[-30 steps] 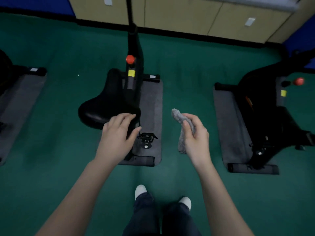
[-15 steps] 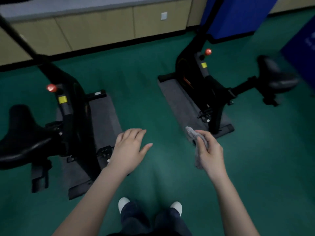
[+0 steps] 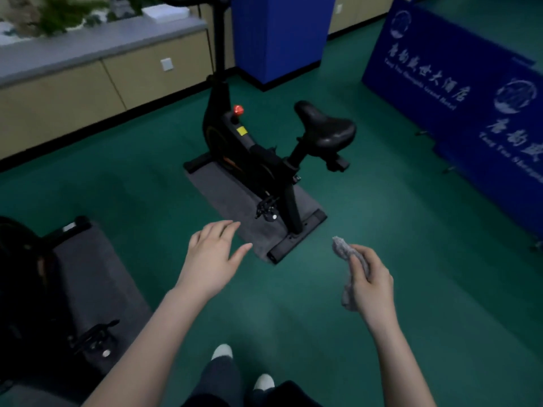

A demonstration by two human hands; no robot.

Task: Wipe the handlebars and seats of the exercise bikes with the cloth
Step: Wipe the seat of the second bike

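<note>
We had turned from one machine to the next. A second earlier our left hand [image 3: 213, 259] lay on the saddle of the first bike [image 3: 20, 289]. Now that bike had slid to the left edge of view, a dark mass on its own mat [image 3: 97, 283], with its saddle out of sight. The hand had come off it and hung over the green floor [image 3: 411, 259], palm down, fingers spread and touching nothing.

Our right hand [image 3: 371, 284] had kept the same hold throughout. Thumb and curled fingers pinched the grey cloth [image 3: 342, 249], one bunched end poking up past the thumb and the rest trailing below the palm, clear of the floor and of both machines.

The second exercise bike [image 3: 249, 154], off to the right half a second before, now stood at the centre of view on a grey mat [image 3: 226, 195], its rear foot at the mat's near edge. Its seat [image 3: 326, 126] pointed right, toward the blue banners [image 3: 458, 92], well apart from the cloth. Its handlebars were cut off at the top of the view.

We judged the first bike finished and this one untouched, so the cloth had yet to reach the seat, then the bars.
</note>
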